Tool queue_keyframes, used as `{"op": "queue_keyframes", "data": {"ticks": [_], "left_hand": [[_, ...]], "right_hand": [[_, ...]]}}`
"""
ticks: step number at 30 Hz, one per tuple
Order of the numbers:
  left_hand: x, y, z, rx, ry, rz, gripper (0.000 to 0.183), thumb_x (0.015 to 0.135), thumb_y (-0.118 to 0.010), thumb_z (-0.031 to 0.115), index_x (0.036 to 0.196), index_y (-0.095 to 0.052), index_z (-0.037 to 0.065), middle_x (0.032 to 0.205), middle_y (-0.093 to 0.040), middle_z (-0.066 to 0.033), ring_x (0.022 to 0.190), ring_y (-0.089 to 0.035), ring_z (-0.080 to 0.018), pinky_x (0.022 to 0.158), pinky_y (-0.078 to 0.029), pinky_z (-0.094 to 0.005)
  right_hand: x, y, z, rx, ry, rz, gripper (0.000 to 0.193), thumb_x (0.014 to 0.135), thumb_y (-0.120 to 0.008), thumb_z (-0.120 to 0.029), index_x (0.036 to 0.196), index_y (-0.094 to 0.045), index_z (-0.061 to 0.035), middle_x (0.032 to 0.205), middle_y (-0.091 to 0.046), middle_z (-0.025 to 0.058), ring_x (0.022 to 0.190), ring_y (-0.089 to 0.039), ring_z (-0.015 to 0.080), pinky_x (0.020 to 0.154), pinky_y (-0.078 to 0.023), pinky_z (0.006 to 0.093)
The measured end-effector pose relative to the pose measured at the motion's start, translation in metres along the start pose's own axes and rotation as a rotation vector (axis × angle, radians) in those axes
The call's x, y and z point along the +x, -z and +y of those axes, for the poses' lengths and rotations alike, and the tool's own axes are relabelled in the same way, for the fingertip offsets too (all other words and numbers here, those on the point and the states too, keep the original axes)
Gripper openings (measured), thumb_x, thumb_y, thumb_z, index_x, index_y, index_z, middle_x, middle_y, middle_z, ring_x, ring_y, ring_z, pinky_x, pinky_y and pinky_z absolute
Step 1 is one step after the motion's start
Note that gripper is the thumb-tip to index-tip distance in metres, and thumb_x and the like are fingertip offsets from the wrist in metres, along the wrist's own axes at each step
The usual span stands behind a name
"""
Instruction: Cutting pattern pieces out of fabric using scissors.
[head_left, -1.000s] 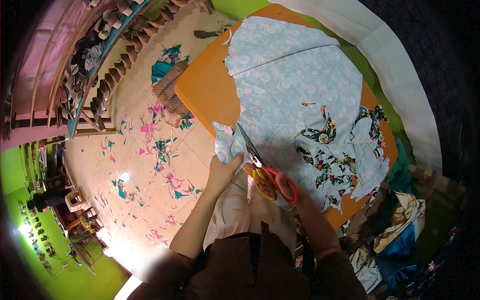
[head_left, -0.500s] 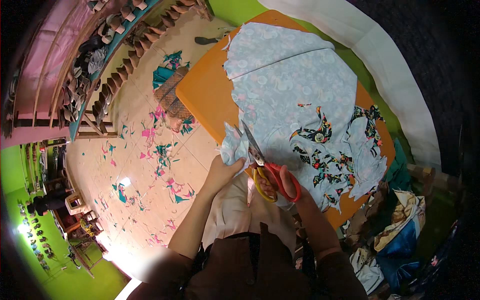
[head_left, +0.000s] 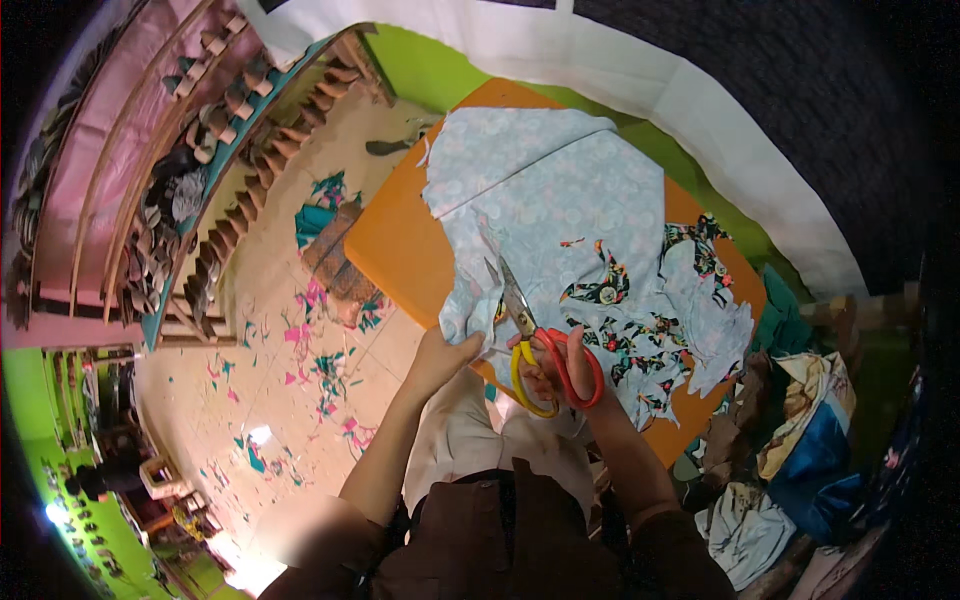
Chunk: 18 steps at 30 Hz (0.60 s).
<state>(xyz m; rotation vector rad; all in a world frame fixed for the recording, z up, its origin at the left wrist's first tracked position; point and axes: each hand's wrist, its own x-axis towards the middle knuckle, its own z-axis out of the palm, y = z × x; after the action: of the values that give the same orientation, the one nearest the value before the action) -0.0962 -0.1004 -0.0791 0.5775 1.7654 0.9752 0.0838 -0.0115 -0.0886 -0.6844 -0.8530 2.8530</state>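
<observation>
A large pale blue printed cloth [head_left: 560, 185] lies over an orange table [head_left: 385, 245], its dark floral face showing where edges fold over. At the cloth's near left edge, my left hand [head_left: 442, 358] is closed, pinching a raised flap of it. My right hand [head_left: 560, 368] grips a pair of scissors [head_left: 521, 312] with one yellow and one red handle loop. Their metal blades point away from me, slightly apart, right beside the held flap. Whether cloth lies between the blades is hard to make out. Dark floral pieces [head_left: 640, 345] lie to the right of the scissors.
Pink and teal scraps [head_left: 325, 370] litter the tiled floor on the left, near a brown patterned bundle [head_left: 345, 265]. Shoes and shoe forms line a curved shelf [head_left: 215, 165] at the far left. Heaped cloths [head_left: 805, 450] lie right of the table.
The view has shifted, so the table and cloth sit lower in the picture. Both hands keep their hold; the flap at my left hand now lies closer to the rest of the cloth.
</observation>
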Motion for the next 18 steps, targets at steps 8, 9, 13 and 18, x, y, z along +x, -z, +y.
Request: {"op": "queue_keyframes", "data": {"ticks": [8,9,13,18], "left_hand": [[0.028,0.028,0.022,0.052,-0.15,-0.13,0.039,0.071,-0.059,0.018,0.101,-0.049,-0.005,0.081,-0.057,-0.0068,0.071,-0.054,-0.0132,0.064,-0.045,-0.0267],[0.032,0.036,0.02,0.094,-0.097,-0.228,0.041,0.071,-0.059,0.017,0.103,-0.047,-0.005,0.084,-0.057,-0.0072,0.075,-0.054,-0.0139,0.067,-0.045,-0.0271],[0.044,0.05,0.022,0.049,-0.115,-0.272,0.046,0.072,-0.061,0.018,0.109,-0.045,-0.003,0.096,-0.055,-0.0088,0.086,-0.053,-0.0166,0.074,-0.043,-0.0285],[0.062,0.055,0.032,-0.227,-0.067,-0.257,0.05,0.077,-0.059,0.024,0.115,-0.042,-0.003,0.106,-0.052,-0.0085,0.095,-0.05,-0.0175,0.081,-0.04,-0.0283]], "right_hand": [[0.014,0.002,-0.008,0.099,0.161,0.023,0.084,0.069,-0.019,-0.075,0.11,-0.038,-0.0036,0.06,-0.035,-0.0027,0.038,-0.029,0.0052,0.034,-0.025,0.0175],[0.013,0.002,-0.011,0.1,0.181,0.029,0.084,0.069,-0.019,-0.075,0.11,-0.038,-0.0036,0.06,-0.035,-0.0027,0.038,-0.029,0.0052,0.034,-0.025,0.0175],[0.012,-0.023,-0.031,0.139,0.286,0.168,0.083,0.07,-0.017,-0.075,0.109,-0.039,-0.0038,0.062,-0.034,-0.0018,0.042,-0.029,0.005,0.036,-0.023,0.0172],[0.022,-0.036,-0.026,0.057,0.354,0.169,0.086,0.07,-0.022,-0.075,0.117,-0.033,-0.0035,0.07,-0.037,0.0009,0.05,-0.034,0.0095,0.044,-0.029,0.0215]]}}
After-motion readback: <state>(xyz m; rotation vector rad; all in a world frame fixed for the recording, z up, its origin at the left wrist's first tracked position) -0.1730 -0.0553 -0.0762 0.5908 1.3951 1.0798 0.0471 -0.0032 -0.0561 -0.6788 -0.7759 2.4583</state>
